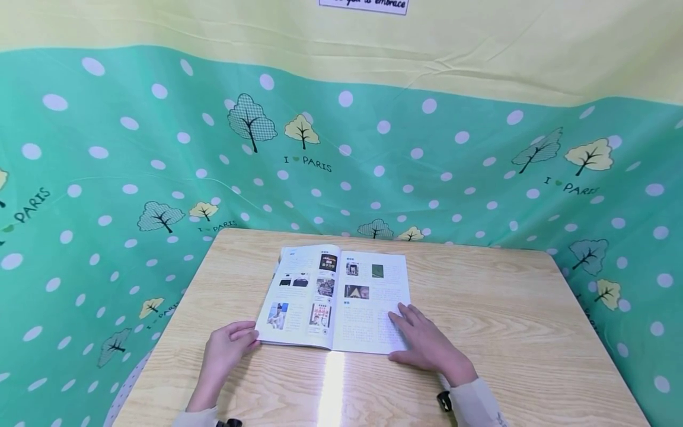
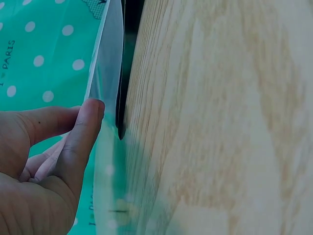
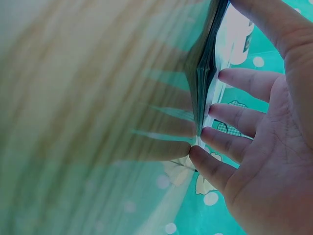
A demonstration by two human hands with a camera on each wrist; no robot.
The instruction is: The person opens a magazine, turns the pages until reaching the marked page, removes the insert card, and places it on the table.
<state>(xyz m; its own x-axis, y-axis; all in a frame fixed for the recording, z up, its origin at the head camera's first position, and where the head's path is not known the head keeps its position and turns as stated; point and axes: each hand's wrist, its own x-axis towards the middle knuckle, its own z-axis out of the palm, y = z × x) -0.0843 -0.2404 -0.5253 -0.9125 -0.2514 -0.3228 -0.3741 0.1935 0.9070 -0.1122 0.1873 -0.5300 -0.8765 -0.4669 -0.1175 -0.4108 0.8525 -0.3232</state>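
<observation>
Head view shows an open magazine [image 1: 335,299] lying face up on the wooden table [image 1: 496,290], between the two hands. The left hand [image 1: 226,351] pinches the magazine's near left corner between thumb and finger; in the left wrist view, the pinched edge stands apart from the wood. The right hand [image 1: 427,343] has its fingers spread wide, touching the right page near its lower outer corner. The step in hand looks like steadying the magazine; turning a page would call for separating one sheet. No container shows.
</observation>
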